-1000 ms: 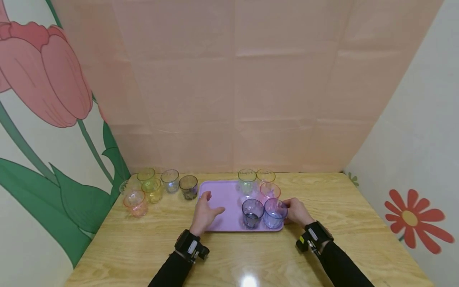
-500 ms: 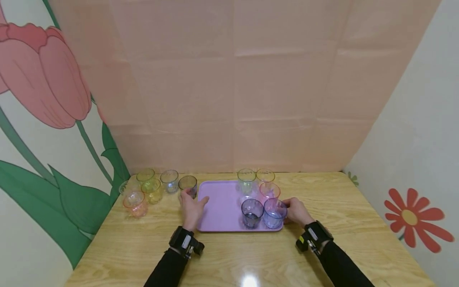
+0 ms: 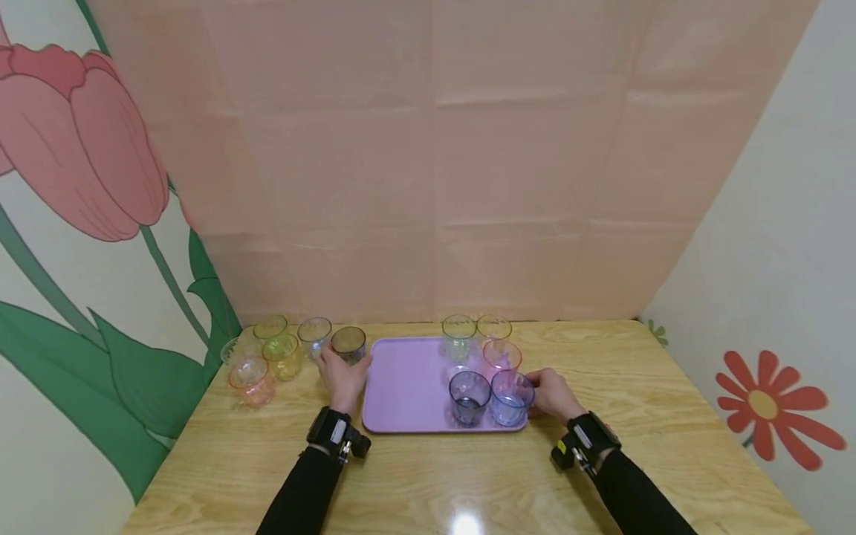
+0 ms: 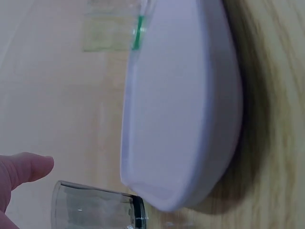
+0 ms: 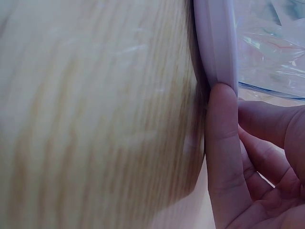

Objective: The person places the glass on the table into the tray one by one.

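Just off the left end of the purple tray [image 3: 404, 386], a see-through dark cup [image 3: 351, 343] stands upright on the wooden table [image 3: 428, 479].

Left hand [image 3: 344, 383]: thumb and fingers spread about the cup, thumb on the tray side. Left-wrist view: thumb well clear of the cup wall; no hold made. Fingertip contact on the far side cannot be told. Pale blue cup [image 3: 314, 336] just beyond the fingers.

Right hand [image 3: 555, 392]: at the tray's right edge, beside the blue cup [image 3: 512, 401]; appears to pinch the rim, one digit along the outer wall, another on the cup side. Whether it also touches the blue cup is unclear.

Handling (judged): dark cup probably light, rigid, smooth, apt to slip; glass or clear plastic cannot be told, so treat as breakable. Best hold: opposed thumb and fingers around the side wall below the lip, modest squeeze. Tray looks stiff and thin-rimmed; grip at the edge. Its load sits toward the right, a second dark cup [image 3: 469, 401] next to the blue one, so an uneven lift could tip or slide them.
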Demonstrator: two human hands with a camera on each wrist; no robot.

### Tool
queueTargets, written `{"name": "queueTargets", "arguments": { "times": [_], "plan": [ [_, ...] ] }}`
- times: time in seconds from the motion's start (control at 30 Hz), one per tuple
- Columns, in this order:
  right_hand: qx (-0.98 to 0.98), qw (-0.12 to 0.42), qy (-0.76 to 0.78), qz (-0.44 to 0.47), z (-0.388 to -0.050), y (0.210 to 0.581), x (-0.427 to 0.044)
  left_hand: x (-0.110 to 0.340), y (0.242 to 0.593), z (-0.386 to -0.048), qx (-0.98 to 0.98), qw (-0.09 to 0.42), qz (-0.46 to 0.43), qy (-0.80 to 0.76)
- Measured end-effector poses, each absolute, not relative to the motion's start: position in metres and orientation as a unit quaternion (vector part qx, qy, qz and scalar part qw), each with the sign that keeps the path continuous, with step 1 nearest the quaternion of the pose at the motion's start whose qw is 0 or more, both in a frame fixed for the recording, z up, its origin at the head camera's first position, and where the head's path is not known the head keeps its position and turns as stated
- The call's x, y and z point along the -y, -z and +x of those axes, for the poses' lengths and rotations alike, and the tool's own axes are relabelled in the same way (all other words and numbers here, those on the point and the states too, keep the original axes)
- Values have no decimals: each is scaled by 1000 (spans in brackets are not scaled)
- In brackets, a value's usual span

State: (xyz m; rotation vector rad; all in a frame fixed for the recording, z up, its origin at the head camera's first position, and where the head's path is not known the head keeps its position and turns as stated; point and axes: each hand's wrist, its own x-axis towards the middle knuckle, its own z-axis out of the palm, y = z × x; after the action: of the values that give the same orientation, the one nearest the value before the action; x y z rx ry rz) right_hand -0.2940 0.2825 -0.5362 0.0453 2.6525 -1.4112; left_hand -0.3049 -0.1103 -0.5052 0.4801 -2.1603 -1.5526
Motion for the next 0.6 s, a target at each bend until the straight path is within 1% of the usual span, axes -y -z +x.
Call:
{"name": "queueTargets", "arguments": {
  "times": [0.37, 0.6],
  "plan": [
    [-880, 78, 468, 27, -296, 536, -283, 121, 511, -325, 769, 191, 177, 584],
    [-879, 76, 471, 21, -295, 535, -283, 122, 513, -332, 752, 183, 177, 608]
  ]
}}
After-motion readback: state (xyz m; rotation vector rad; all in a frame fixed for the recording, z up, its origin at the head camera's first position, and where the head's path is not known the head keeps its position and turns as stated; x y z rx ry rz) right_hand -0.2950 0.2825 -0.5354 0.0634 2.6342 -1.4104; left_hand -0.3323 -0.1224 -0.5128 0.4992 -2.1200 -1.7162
